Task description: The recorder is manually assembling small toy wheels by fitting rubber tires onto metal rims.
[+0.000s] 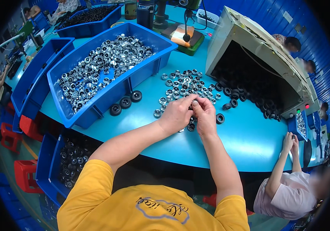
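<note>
Both hands meet over the blue-green table, just at the near side of a pile of silver wheel hubs. My left hand and my right hand pinch a small wheel between their fingertips. Only a dark bit of it shows; the fingers cover the rest. Under the hands lie a few more hubs. Right of my right hand sits a loose black tyre, with more black tyres beyond it. Three wheels with black tyres stand in a row to the left.
A large blue bin full of silver hubs stands at the left. Black tyres spill from the opening of a pale box-shaped machine at the right. Below the table's left edge, another blue bin holds wheels. A co-worker sits at the right.
</note>
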The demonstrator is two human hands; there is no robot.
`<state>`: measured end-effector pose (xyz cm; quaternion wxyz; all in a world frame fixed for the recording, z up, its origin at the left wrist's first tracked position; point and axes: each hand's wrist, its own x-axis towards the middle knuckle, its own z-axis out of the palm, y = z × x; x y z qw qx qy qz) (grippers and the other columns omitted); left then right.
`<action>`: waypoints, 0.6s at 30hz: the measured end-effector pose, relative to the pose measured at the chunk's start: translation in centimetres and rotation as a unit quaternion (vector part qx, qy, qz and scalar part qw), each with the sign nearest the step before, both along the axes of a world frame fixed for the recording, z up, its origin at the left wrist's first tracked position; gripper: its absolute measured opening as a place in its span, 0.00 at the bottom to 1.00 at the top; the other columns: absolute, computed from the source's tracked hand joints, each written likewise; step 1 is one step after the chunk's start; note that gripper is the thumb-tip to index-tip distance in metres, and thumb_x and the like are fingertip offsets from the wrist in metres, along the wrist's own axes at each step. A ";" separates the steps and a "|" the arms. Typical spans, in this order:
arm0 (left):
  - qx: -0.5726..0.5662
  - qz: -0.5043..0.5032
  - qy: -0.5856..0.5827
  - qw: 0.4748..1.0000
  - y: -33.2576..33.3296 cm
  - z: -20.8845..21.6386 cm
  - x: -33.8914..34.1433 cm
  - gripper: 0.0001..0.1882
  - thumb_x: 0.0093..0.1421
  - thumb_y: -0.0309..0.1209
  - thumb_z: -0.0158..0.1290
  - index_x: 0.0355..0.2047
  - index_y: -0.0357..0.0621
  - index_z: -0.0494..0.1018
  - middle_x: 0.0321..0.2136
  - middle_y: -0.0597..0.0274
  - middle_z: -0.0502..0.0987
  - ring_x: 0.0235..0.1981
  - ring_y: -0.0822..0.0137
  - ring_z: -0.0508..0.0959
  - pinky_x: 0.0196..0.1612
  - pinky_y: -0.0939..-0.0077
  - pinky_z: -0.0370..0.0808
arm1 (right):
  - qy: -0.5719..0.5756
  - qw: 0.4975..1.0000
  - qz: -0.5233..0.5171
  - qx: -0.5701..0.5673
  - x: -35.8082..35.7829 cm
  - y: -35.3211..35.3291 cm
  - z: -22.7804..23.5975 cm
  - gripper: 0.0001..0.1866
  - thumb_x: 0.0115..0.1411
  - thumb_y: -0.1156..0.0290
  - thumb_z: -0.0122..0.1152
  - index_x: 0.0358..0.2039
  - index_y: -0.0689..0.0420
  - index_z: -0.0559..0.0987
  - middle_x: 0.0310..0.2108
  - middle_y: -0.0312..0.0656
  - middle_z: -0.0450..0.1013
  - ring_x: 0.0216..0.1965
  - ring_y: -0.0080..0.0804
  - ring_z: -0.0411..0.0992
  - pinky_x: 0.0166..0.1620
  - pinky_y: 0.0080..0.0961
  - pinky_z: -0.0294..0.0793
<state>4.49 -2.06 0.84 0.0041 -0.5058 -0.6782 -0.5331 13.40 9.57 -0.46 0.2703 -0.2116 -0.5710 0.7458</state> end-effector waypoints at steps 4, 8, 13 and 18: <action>-0.007 0.014 0.014 1.000 0.1 0.3 0.1 0.28 0.54 0.22 0.61 0.57 0.42 0.72 0.34 0.50 0.82 0.31 0.58 0.84 0.36 0.68 0.81 | 0.017 0.998 0.030 -0.054 -0.1 0.3 0.5 0.12 0.65 0.73 0.65 0.46 0.62 0.77 0.39 0.40 0.78 0.37 0.24 0.77 0.39 0.21 0.79; -0.044 -0.087 -0.147 0.984 -0.2 2.6 -1.3 0.31 0.54 0.21 0.63 0.59 0.40 0.71 0.37 0.56 0.82 0.33 0.72 0.82 0.39 0.75 0.80 | 0.037 0.992 0.071 -0.099 0.4 1.1 2.5 0.13 0.65 0.70 0.66 0.46 0.61 0.77 0.40 0.39 0.78 0.38 0.23 0.77 0.39 0.20 0.79; -0.054 -0.139 -0.213 0.966 -0.7 1.7 -1.7 0.32 0.56 0.21 0.65 0.62 0.40 0.70 0.44 0.59 0.81 0.38 0.75 0.81 0.44 0.76 0.80 | 0.007 0.989 0.123 -0.082 0.6 1.1 2.7 0.15 0.63 0.67 0.68 0.46 0.61 0.77 0.40 0.38 0.77 0.39 0.24 0.77 0.38 0.19 0.80; -0.052 -0.101 -0.192 0.975 -0.8 2.0 -1.3 0.32 0.55 0.23 0.63 0.61 0.40 0.71 0.32 0.61 0.82 0.30 0.77 0.79 0.37 0.77 0.79 | -0.013 0.987 0.140 -0.083 0.7 1.4 2.5 0.14 0.64 0.67 0.68 0.45 0.60 0.76 0.39 0.38 0.77 0.38 0.23 0.77 0.38 0.19 0.79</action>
